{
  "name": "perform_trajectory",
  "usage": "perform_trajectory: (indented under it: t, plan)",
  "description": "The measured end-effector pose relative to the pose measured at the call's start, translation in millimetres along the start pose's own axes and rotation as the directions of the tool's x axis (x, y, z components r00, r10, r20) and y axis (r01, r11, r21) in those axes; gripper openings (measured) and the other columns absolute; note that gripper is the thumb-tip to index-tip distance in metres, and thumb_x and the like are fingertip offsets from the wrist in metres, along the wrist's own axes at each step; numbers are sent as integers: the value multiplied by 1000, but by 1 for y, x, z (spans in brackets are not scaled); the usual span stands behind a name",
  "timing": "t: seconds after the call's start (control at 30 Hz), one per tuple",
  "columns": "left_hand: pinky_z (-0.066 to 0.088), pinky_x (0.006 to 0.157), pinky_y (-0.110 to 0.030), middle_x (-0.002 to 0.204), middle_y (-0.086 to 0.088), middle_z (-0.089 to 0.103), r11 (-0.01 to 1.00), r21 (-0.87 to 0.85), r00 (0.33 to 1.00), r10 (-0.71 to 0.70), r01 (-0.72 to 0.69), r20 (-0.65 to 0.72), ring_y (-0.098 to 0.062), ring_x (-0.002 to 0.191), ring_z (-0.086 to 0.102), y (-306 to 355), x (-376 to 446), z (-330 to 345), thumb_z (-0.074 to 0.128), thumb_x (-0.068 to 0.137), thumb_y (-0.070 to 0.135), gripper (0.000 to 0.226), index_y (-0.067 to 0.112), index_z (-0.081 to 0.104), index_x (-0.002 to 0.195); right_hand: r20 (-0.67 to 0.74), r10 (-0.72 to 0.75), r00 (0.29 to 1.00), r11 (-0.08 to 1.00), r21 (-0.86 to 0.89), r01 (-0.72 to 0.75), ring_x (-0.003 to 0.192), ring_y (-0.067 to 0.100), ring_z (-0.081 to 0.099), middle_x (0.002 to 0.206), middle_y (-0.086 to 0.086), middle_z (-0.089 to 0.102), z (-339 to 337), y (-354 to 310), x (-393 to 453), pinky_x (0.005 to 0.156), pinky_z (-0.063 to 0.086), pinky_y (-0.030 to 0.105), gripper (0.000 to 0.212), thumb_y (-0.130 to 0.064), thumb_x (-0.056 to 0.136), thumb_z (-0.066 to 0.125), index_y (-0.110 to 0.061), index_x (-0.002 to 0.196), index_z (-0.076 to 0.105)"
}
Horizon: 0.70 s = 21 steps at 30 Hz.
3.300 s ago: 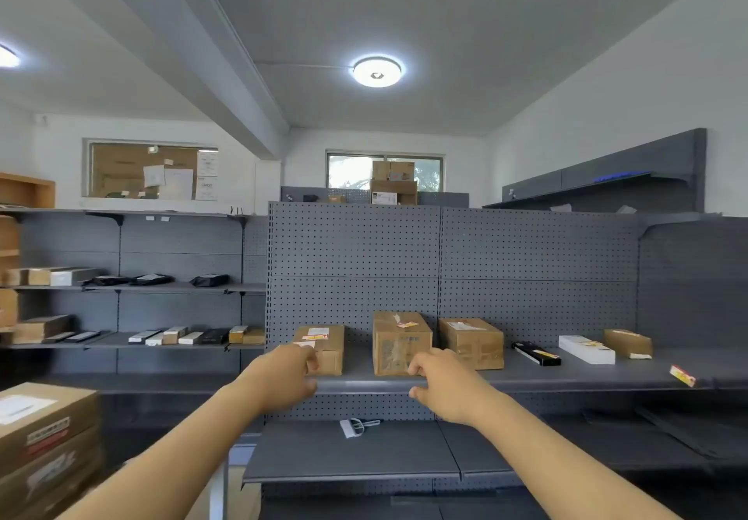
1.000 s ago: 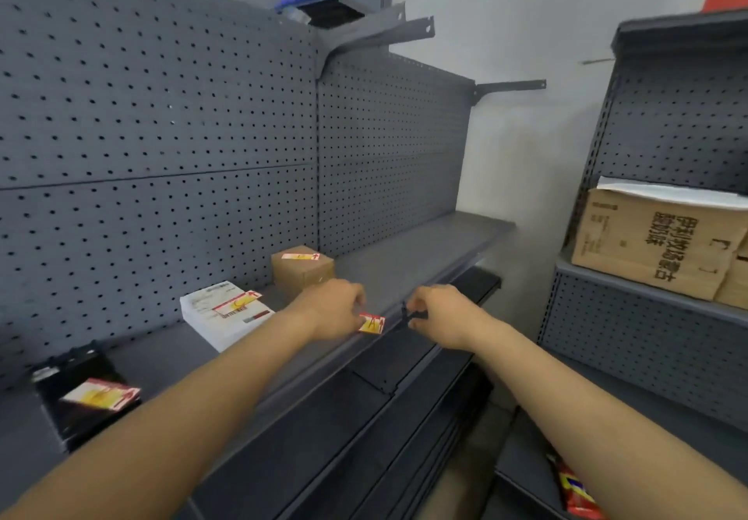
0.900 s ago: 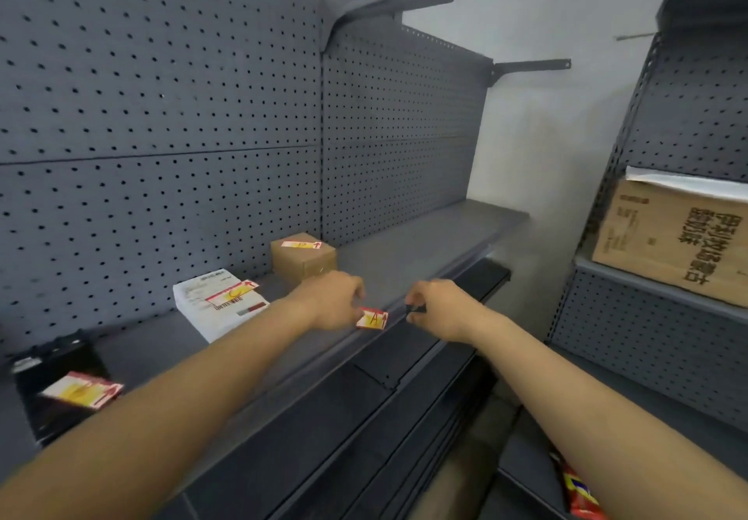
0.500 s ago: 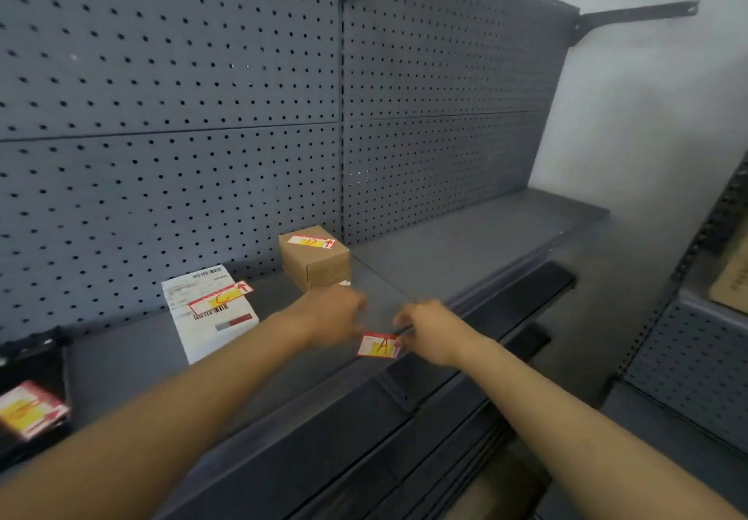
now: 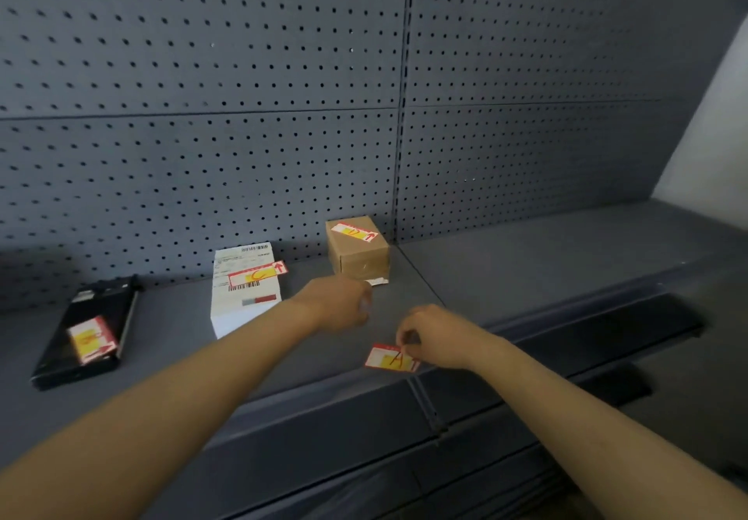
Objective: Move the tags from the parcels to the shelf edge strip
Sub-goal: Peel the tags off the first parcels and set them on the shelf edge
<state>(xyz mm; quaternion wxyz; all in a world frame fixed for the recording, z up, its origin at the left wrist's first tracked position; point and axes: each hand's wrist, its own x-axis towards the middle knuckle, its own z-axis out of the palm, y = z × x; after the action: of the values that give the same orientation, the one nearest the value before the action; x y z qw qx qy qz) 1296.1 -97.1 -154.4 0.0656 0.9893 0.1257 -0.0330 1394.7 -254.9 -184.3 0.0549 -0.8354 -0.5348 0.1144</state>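
One blurred left hand (image 5: pixel 340 304), grip seemingly hidden.

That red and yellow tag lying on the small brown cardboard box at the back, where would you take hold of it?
Pinch the red and yellow tag by its right end, coming from the front. It lies flat across the small brown cardboard box, and that end reaches the box's right edge.

Tag marked A (image 5: pixel 392 358) now pinched by right hand (image 5: pixel 435 337) alone at the shelf's front edge (image 5: pixel 364 390), released by left hand (image 5: pixel 338 304), which has been drawn back toward the brown parcel (image 5: pixel 358 250).
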Motion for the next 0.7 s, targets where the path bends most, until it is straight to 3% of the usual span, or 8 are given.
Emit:
perform_trajectory:
  t: [0.17,0.33,0.5,0.7]
  plan:
    - [53,80,-43,105,-6,65,997,-39,995,-67,64,-68,-24,92,61,-19,-18,-7,45,90,26,21,18,61,102,105,-76,992,997,-23,79,97,15,60,109,-1,64,-13,-4,14,87,52,33,17,-20,90,60,-19,103,69]
    - [52,84,-42,105,-6,67,981,-82,973,-187,177,-134,-28,95,61,-44,-43,-20,45,90,25,23,16,63,102,43,-174,984,979,110,169,86,12,58,90,-6,60,-31,-36,36,72,45,22,8,-20,92,60,-18,96,66]
    - [49,80,-33,111,-1,66,953,-102,930,-302,287,-209,-25,101,60,-76,-80,-34,45,91,27,26,20,63,108,-13,-309,951,935,178,306,85,18,64,91,0,67,-34,-88,67,78,53,36,5,-19,92,60,-17,93,64]
    - [54,75,-37,105,-2,68,884,-140,845,-468,447,-258,-26,88,64,-131,-161,-40,43,89,23,23,22,63,100,7,-466,885,867,200,456,89,21,65,95,4,68,-19,-185,97,80,52,36,8,-16,92,59,-15,96,66]
